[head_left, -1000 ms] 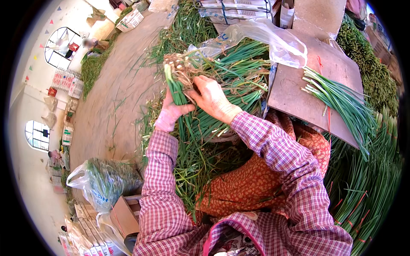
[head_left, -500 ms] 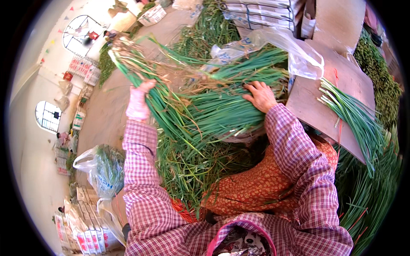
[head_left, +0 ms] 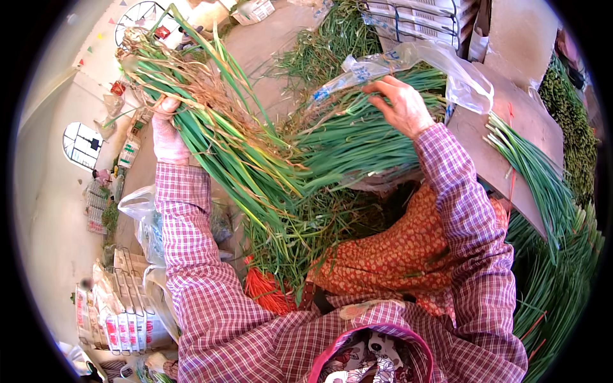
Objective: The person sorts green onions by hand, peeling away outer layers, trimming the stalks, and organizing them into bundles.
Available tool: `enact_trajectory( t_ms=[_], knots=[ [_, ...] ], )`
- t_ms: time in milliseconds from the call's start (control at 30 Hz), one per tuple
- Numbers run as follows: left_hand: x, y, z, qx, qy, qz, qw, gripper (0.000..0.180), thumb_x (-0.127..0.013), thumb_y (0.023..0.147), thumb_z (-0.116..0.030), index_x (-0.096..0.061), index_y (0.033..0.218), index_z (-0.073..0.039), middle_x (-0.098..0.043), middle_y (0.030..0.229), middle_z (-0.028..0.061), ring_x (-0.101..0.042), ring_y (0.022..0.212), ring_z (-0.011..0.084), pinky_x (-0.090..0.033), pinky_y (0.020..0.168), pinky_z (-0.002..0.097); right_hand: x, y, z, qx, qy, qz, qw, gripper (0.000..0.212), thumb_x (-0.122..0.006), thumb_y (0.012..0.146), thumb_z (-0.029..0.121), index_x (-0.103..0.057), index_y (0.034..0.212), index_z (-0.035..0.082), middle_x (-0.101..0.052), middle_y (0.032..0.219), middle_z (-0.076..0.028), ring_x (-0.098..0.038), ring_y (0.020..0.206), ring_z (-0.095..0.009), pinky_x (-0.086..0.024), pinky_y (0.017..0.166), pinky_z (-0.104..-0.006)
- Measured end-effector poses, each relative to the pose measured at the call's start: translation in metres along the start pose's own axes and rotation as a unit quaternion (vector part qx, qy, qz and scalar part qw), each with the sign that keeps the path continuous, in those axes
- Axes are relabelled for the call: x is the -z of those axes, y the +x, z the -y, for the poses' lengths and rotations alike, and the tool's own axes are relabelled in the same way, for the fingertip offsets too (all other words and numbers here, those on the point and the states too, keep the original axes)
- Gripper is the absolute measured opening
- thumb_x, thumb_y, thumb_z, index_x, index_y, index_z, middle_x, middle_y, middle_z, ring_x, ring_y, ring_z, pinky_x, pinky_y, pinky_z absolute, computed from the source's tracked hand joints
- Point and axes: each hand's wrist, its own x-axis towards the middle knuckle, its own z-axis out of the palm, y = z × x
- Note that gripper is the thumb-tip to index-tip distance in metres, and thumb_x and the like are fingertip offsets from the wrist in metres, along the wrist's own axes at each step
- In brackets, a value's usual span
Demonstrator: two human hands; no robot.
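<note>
My left hand (head_left: 167, 124) is closed around a large bunch of green onions (head_left: 217, 140), lifted at the left with its pale root end pointing up and away. Dry brown leaves (head_left: 220, 99) hang among the green ones, and the tips trail down toward my lap. To the right, a heap of green onions (head_left: 364, 150) lies on and beside a clear plastic bag (head_left: 463, 83). Just above the heap's far side is my right hand (head_left: 403, 107), fingers apart with nothing visible in them.
A neat bunch of green onions (head_left: 530, 172) lies on a brown board (head_left: 472, 143) at the right. Leaf trimmings (head_left: 306, 230) pile before my lap, by red ties (head_left: 268, 290). A filled plastic bag (head_left: 148, 220) stands left; wrapped stacks (head_left: 415, 22) rise at the back.
My left hand has moved left, drawing the bunch away from the heap. My right hand has lifted off the heap and shifted farther away from me.
</note>
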Motion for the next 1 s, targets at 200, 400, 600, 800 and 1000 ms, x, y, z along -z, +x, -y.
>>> enact_trajectory(
  t_ms=[200, 400, 600, 800, 1000],
  knots=[
    [-0.002, -0.032, -0.003, 0.008, -0.037, 0.071, 0.997, 0.042, -0.069, 0.07, -0.024, -0.056, 0.102, 0.0, -0.064, 0.087, 0.0085, -0.063, 0.07, 0.0201, -0.056, 0.061, 0.0323, -0.008, -0.019, 0.035, 0.033, 0.096, 0.011, 0.995, 0.015, -0.059, 0.084, 0.015, -0.064, 0.096, 0.008, -0.06, 0.084, -0.01, -0.06, 0.077, -0.03, -0.049, 0.069, -0.0377],
    [-0.018, -0.073, 0.001, 0.058, -0.119, 0.068, 0.989, 0.043, -0.07, 0.069, -0.02, -0.057, 0.103, 0.002, -0.063, 0.088, 0.0111, -0.063, 0.071, 0.0216, -0.055, 0.063, 0.0334, 0.004, 0.009, 0.106, 0.021, 0.321, 0.006, 0.947, 0.055, -0.061, 0.084, 0.033, -0.044, 0.125, 0.001, -0.058, 0.112, -0.02, -0.056, 0.105, -0.026, -0.045, 0.087, -0.0367],
    [-0.014, -0.105, 0.012, 0.098, -0.119, 0.063, 0.986, 0.055, -0.07, 0.07, -0.013, -0.05, 0.119, -0.003, -0.06, 0.105, 0.011, -0.062, 0.089, 0.0243, -0.054, 0.075, 0.0354, -0.026, 0.018, 0.138, -0.01, 0.463, 0.117, 0.878, 0.091, -0.065, 0.077, 0.051, -0.021, 0.141, 0.005, -0.041, 0.131, -0.028, -0.039, 0.125, -0.035, -0.036, 0.1, -0.0432],
    [-0.008, -0.125, 0.016, 0.128, -0.108, 0.038, 0.985, 0.055, -0.069, 0.069, -0.019, -0.051, 0.117, -0.001, -0.06, 0.106, 0.0121, -0.061, 0.091, 0.0253, -0.052, 0.081, 0.0384, -0.048, 0.016, 0.151, -0.038, 0.527, 0.138, 0.838, 0.086, -0.067, 0.078, 0.047, -0.022, 0.141, 0.01, -0.04, 0.132, -0.026, -0.042, 0.122, -0.036, -0.036, 0.101, -0.0435],
    [-0.021, -0.131, 0.028, 0.138, -0.063, -0.005, 0.988, 0.043, -0.063, 0.072, -0.024, -0.057, 0.106, 0.001, -0.063, 0.09, 0.0103, -0.062, 0.077, 0.02, -0.054, 0.065, 0.0305, -0.064, 0.012, 0.163, 0.004, 0.536, 0.172, 0.827, 0.106, -0.074, 0.071, 0.046, -0.009, 0.142, 0.001, -0.03, 0.14, -0.022, -0.032, 0.129, -0.029, -0.027, 0.107, -0.0372]
  ],
)
